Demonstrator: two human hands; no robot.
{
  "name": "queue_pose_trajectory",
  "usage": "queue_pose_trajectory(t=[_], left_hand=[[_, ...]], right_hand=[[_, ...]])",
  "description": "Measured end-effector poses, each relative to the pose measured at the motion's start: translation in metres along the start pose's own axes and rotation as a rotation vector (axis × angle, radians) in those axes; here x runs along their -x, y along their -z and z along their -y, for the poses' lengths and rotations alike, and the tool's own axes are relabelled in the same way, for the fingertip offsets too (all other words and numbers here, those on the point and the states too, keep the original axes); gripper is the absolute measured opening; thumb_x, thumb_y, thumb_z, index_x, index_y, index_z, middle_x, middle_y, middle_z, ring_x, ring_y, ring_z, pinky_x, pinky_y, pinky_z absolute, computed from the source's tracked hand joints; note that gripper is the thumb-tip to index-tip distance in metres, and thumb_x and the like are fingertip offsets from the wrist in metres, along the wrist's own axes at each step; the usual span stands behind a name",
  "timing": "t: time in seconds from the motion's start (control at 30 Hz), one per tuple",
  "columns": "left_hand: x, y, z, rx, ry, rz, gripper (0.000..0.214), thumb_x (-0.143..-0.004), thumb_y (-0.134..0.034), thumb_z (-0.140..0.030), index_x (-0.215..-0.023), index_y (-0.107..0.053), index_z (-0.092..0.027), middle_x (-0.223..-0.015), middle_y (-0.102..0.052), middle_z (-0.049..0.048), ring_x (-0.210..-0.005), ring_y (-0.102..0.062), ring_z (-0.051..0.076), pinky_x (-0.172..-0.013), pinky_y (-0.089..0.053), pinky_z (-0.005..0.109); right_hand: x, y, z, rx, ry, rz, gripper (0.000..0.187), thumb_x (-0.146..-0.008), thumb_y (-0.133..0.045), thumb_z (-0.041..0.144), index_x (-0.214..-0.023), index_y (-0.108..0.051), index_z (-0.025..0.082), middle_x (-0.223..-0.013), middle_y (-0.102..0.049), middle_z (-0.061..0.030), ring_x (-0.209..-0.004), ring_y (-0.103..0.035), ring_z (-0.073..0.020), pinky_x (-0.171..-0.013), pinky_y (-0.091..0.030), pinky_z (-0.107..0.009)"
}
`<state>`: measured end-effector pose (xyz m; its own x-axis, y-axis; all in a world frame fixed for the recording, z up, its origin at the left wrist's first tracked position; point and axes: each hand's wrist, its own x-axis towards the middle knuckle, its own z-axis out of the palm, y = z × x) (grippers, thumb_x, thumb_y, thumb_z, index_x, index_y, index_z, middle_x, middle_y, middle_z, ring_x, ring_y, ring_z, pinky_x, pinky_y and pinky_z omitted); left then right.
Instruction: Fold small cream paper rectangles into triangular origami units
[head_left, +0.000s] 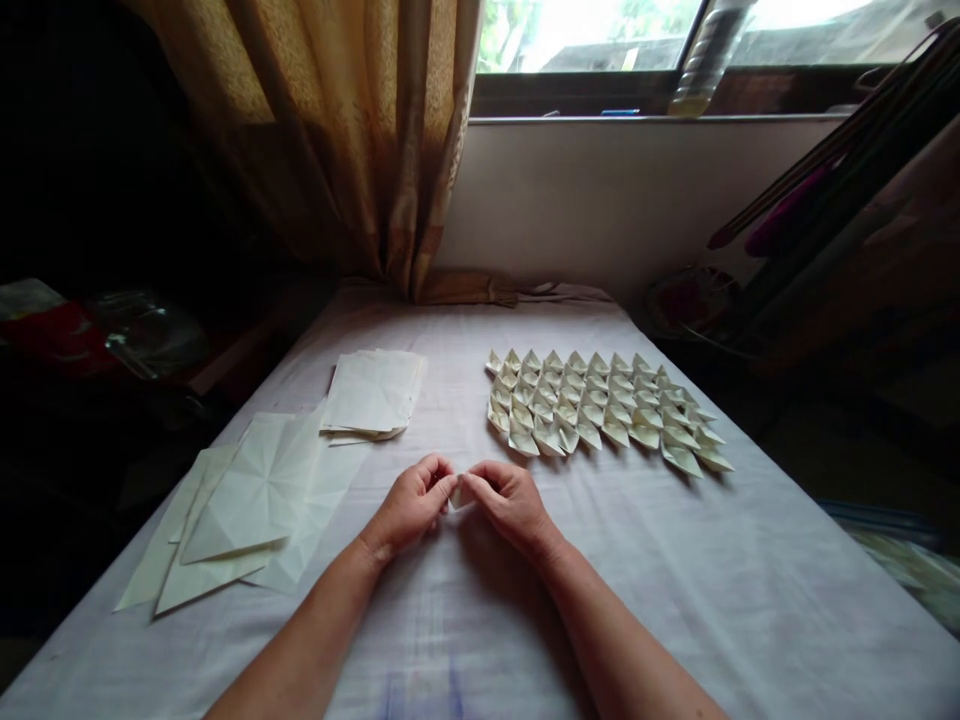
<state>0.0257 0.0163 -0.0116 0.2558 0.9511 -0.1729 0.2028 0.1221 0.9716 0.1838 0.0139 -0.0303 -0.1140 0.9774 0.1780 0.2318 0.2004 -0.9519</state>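
Note:
Between my two hands is a small folded piece of cream paper [460, 494], mostly covered by the fingers. My left hand [417, 502] pinches its left side between thumb and forefinger. From the right, my right hand [514, 502] pinches the other side the same way, thumb on the near face. Just beyond, to the right, several folded paper boats [592, 400] stand close together in rows. A stack of square paper sheets [371, 388] lies on the far left of my hands. Nearer on that side, larger creased sheets [262, 490] overlap one another.
A pale cloth [675, 600] covers the table. Behind it hang a gold curtain [360, 130] and a window with a plastic bottle [705, 65] on the sill. Dark clutter stands beyond both sides, with a red packet [60, 335] at left.

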Motion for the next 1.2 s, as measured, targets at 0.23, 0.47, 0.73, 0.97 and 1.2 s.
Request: queue_pose_trajectory(t=[0.23, 0.47, 0.73, 0.97, 1.2], left_hand=[[0.0062, 0.0044, -0.0026, -0.106, -0.086, 0.089, 0.023, -0.086, -0.055, -0.041, -0.080, -0.053, -0.019, -0.064, -0.049, -0.0048, -0.052, -0.044, 0.008, -0.048, -0.036, 0.018], [0.0089, 0.0040, -0.0023, -0.064, -0.028, 0.093, 0.024, -0.085, -0.054, -0.041, -0.075, -0.049, -0.019, -0.061, -0.046, -0.0058, -0.051, -0.043, 0.008, -0.050, -0.036, 0.020], [0.0092, 0.0047, -0.0016, -0.184, -0.135, 0.105, 0.024, -0.088, -0.051, -0.037, -0.075, -0.055, -0.018, -0.069, -0.053, -0.0013, -0.063, -0.048, 0.012, -0.060, -0.040, 0.022], [0.0106, 0.0075, -0.0061, -0.193, -0.073, 0.186, 0.025, -0.085, -0.051, -0.040, -0.072, -0.051, -0.018, -0.063, -0.046, -0.0034, -0.058, -0.043, 0.011, -0.053, -0.035, 0.021], [0.0110, 0.0066, -0.0066, -0.189, -0.112, 0.175, 0.027, -0.086, -0.050, -0.039, -0.069, -0.050, -0.017, -0.064, -0.046, -0.0029, -0.061, -0.045, 0.011, -0.056, -0.037, 0.021]], right_hand=[[-0.0001, 0.0026, 0.0058, 0.202, 0.099, -0.024, 0.022, -0.078, -0.052, 0.023, -0.058, -0.059, 0.019, -0.055, -0.058, 0.0023, -0.052, -0.049, -0.0100, -0.054, -0.038, -0.021], [-0.0003, 0.0033, 0.0087, 0.043, 0.046, 0.027, 0.030, -0.088, -0.049, 0.031, -0.062, -0.058, 0.019, -0.058, -0.059, 0.0011, -0.055, -0.052, -0.0111, -0.055, -0.041, -0.021], [0.0030, 0.0029, 0.0081, 0.080, 0.026, 0.021, 0.024, -0.085, -0.052, 0.030, -0.063, -0.054, 0.019, -0.057, -0.055, 0.0022, -0.054, -0.050, -0.0107, -0.054, -0.039, -0.021], [0.0027, 0.0057, 0.0082, 0.045, 0.018, -0.056, 0.025, -0.085, -0.051, 0.032, -0.064, -0.052, 0.019, -0.058, -0.052, 0.0025, -0.054, -0.046, -0.0103, -0.052, -0.038, -0.021], [0.0052, 0.0087, 0.0111, 0.049, 0.023, 0.034, 0.027, -0.085, -0.052, 0.030, -0.062, -0.054, 0.019, -0.057, -0.055, 0.0014, -0.054, -0.049, -0.0106, -0.053, -0.039, -0.022]])
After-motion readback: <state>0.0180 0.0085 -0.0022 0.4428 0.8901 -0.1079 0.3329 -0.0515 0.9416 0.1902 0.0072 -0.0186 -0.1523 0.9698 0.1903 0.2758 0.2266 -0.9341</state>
